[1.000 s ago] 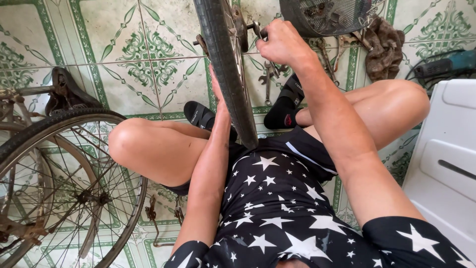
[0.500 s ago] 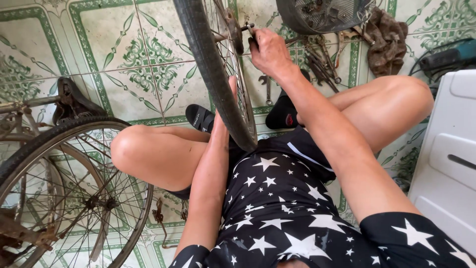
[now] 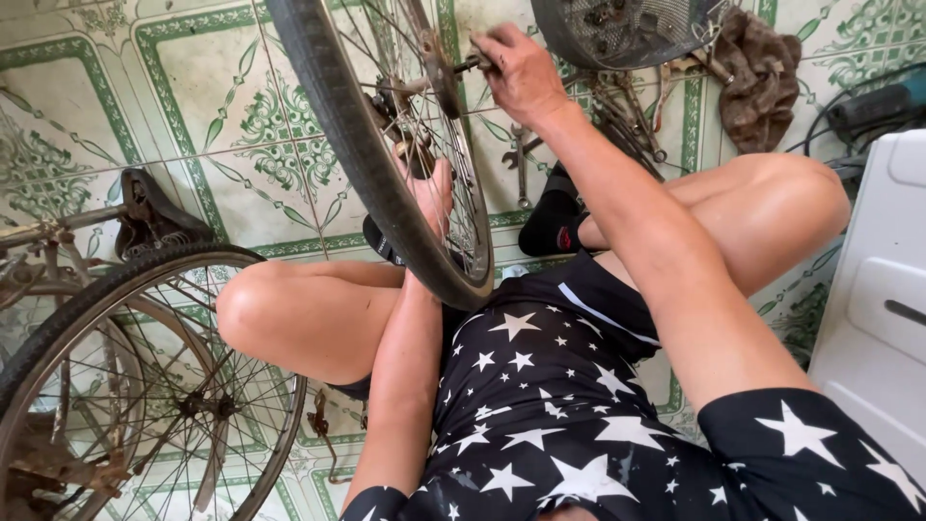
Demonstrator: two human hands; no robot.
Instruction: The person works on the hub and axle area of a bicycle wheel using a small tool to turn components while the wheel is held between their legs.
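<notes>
A: Black rubber first: the worn tyre of the spoked bicycle wheel point(image 3: 381, 164) stands upright between the person's knees, its lower edge near the lap of the star-printed black shorts point(image 3: 540, 386).

B: And the hands?

A: The right hand point(image 3: 516, 72) is curled shut on a small dark tool or axle end point(image 3: 470, 65) at the rusty hub point(image 3: 424, 82); which of the two it is cannot be made out. The left hand point(image 3: 431, 193) reaches up behind the rim among the thin metal spokes point(image 3: 463, 183), fingers spread against them rather than clamped on anything.

B: What could go wrong?

A: In my judgement, the wheel is steadied only by that left hand and the legs. If the right hand pushes hard and the grip slips off the axle, the knuckles could strike the spokes. If the wheel turns at the same time, the left fingers could be pinched between spokes.

B: Anything nearby?

A: A grey metal spanner point(image 3: 521, 164) lies on the green-patterned tiled floor point(image 3: 193, 106) beyond the wheel, beside a black sandal point(image 3: 552, 217). A second bicycle wheel point(image 3: 145, 386) leans at the left, and a brown rag point(image 3: 757, 77) lies near a dark wire basket point(image 3: 617, 29).
</notes>
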